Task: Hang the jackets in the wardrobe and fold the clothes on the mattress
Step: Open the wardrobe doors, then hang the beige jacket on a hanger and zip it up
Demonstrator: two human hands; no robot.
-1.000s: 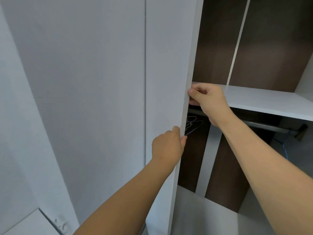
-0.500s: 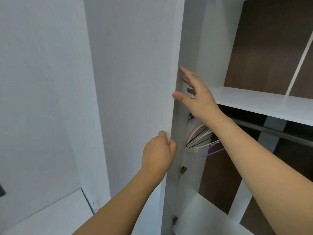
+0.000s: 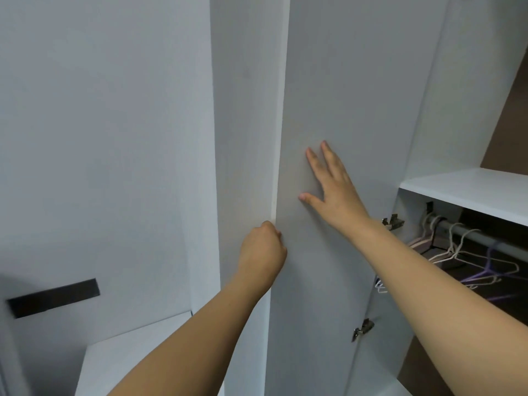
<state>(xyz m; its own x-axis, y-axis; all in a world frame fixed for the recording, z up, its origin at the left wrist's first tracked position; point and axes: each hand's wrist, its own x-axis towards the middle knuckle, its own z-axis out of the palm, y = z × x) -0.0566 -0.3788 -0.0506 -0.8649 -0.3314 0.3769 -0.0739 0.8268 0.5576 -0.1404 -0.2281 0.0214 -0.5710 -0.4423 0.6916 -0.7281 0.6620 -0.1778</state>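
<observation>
— While pressing flat on the inner face of the wardrobe door (image 3: 328,110), fingers straight and spread: right hand (image 3: 334,185). And left?

— Left hand (image 3: 261,252), below and just left of the right, curled round the door's front edge, gripping it.

— Hands touching?

— Apart, though near.

— Beyond the right forearm?

— Open wardrobe: white shelf (image 3: 471,192), grey rail (image 3: 468,234) beneath, bare wire hangers (image 3: 457,252) on it. Two metal hinges (image 3: 393,222) beside the forearm.

— Far left of the left hand?

— Dark handle (image 3: 53,297), blurred.

white wardrobe (image 3: 471,190), door (image 3: 328,81) open, empty hangers (image 3: 457,252)
</observation>
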